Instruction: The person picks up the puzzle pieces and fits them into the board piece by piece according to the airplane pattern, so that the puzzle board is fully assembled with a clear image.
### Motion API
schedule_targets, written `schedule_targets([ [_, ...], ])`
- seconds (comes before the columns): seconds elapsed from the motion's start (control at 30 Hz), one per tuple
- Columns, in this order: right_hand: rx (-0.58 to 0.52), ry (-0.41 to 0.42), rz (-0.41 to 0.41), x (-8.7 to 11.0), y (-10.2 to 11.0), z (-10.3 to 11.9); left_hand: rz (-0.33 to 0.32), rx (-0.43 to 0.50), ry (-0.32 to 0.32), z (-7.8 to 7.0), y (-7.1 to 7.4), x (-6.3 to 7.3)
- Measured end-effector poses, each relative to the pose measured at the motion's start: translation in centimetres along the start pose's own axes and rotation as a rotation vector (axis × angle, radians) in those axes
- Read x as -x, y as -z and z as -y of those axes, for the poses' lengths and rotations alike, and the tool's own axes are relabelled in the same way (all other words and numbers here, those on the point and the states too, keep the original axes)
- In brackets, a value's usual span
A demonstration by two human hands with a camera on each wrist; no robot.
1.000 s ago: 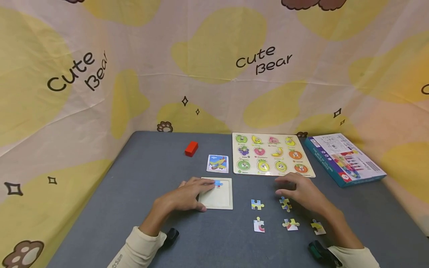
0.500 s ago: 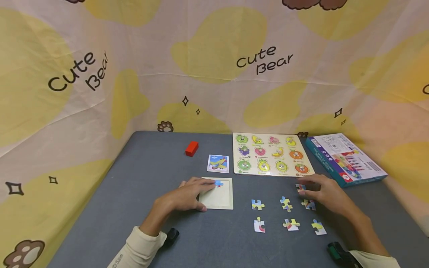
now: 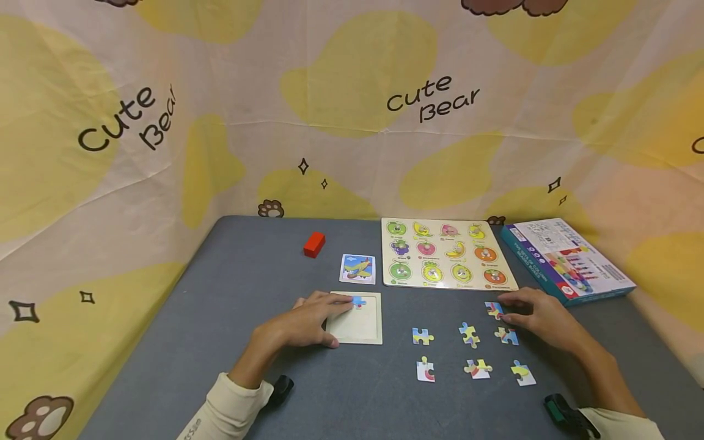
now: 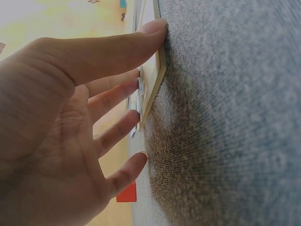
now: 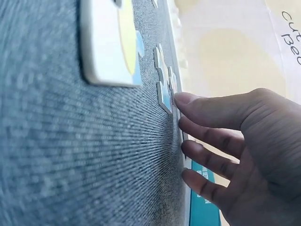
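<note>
My left hand (image 3: 308, 319) rests on the left side of a pale square puzzle tray (image 3: 368, 324). Its thumb touches the tray's near corner, and its fingers reach over the frame. A blue puzzle piece (image 3: 359, 301) lies in the tray beside the index fingertip. At the right, my right hand (image 3: 541, 315) is beside a red-and-blue puzzle piece (image 3: 493, 310), thumb and index finger apart at its right edge. Whether they touch it is hard to tell. Just below lies another puzzle piece (image 3: 506, 336). Several more lie to the left and nearer, including a blue-yellow puzzle piece (image 3: 422, 337).
Behind the tray lies a picture card of a yellow plane (image 3: 357, 269). Farther back are a red block (image 3: 314, 244), a fruit board (image 3: 445, 253) and a teal-edged box (image 3: 566, 263). A patterned cloth (image 3: 352, 110) hangs behind the grey table (image 3: 220, 275).
My right hand has moved right from above the middle pieces to beside the red-and-blue piece, uncovering pieces it hid. Over the last half second it shifts slightly farther right. My left hand stays still.
</note>
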State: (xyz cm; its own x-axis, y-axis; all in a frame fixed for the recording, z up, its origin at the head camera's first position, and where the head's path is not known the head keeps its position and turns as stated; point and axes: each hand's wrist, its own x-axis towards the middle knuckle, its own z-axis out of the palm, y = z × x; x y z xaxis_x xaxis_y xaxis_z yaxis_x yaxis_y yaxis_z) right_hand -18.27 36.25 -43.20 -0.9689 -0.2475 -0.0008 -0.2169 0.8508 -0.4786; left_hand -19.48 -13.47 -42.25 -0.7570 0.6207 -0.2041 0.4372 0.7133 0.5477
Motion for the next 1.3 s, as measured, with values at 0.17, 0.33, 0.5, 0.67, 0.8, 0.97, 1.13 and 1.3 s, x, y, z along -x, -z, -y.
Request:
schedule_targets([
  [0.17, 0.002, 0.032, 0.014, -0.4, -0.2, -0.2, -0.005, 0.004, -0.004, 0.1, 0.0, 0.0],
  [0.33, 0.014, 0.055, 0.030, -0.7, -0.2, -0.2, -0.006, 0.000, -0.012, 0.2, -0.1, 0.0],
  [0.5, 0.025, 0.055, 0.023, -0.7, -0.4, -0.1, -0.007, -0.007, -0.017, 0.1, 0.0, 0.1],
  [0.67, 0.045, 0.038, 0.017, -0.8, -0.3, -0.1, -0.010, -0.011, -0.025, 0.1, 0.0, 0.2],
  [0.8, 0.060, 0.045, -0.001, -0.7, -0.4, 0.0, -0.011, -0.023, -0.034, 0.1, 0.0, 0.2],
  [0.97, 0.078, 0.067, -0.035, -0.6, -0.6, 0.2, -0.019, -0.041, -0.048, 0.2, 0.0, 0.1],
  [1.13, 0.079, 0.069, -0.037, -0.6, -0.6, 0.4, -0.020, -0.042, -0.046, 0.2, 0.0, 0.1],
  [1.3, 0.074, 0.070, -0.036, -0.8, -0.6, 1.3, -0.022, -0.033, -0.039, 0.3, -0.1, 0.1],
])
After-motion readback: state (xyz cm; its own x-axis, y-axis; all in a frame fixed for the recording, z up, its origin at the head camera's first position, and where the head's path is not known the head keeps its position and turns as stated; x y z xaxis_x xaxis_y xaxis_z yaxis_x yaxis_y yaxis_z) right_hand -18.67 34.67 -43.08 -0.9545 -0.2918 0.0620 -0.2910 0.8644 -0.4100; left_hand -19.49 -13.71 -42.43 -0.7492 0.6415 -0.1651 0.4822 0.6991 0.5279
